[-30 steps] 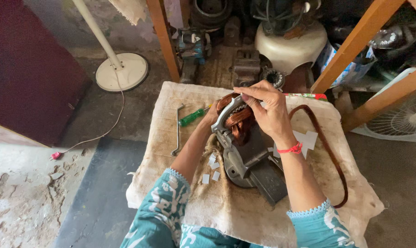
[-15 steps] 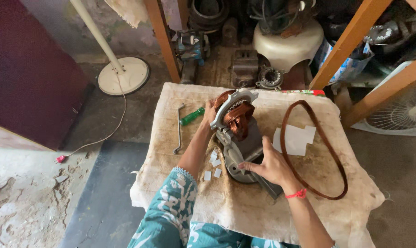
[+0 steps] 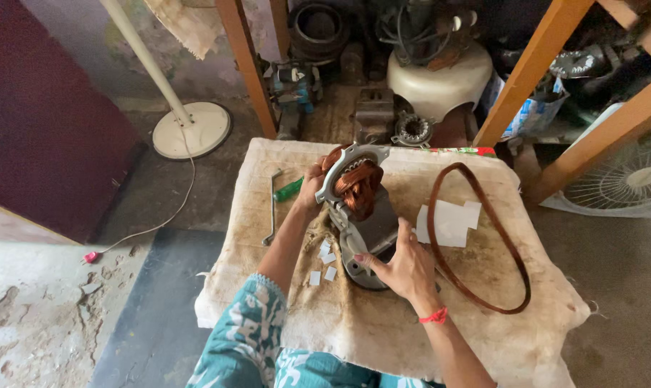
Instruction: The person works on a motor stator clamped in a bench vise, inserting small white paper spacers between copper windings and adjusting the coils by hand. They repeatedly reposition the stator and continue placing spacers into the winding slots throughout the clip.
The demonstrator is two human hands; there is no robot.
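A grey metal motor housing with copper windings (image 3: 357, 194) stands tilted on a cloth-covered low table (image 3: 383, 330). My left hand (image 3: 312, 188) grips the housing's upper left rim. My right hand (image 3: 403, 264) presses against its lower right side near the base, a red thread around the wrist. Small white paper bits (image 3: 324, 262) lie on the cloth just left of the base.
A brown loop of belt (image 3: 483, 237) and white paper pieces (image 3: 449, 221) lie right of the motor. A bent metal tool (image 3: 272, 208) and a green-handled screwdriver (image 3: 289, 190) lie left. Behind are wooden posts, motor parts, a white fan stand (image 3: 191, 129) and a fan (image 3: 630, 183).
My right hand has come down from the top of the motor to its lower right side. My left hand stays on the upper rim.
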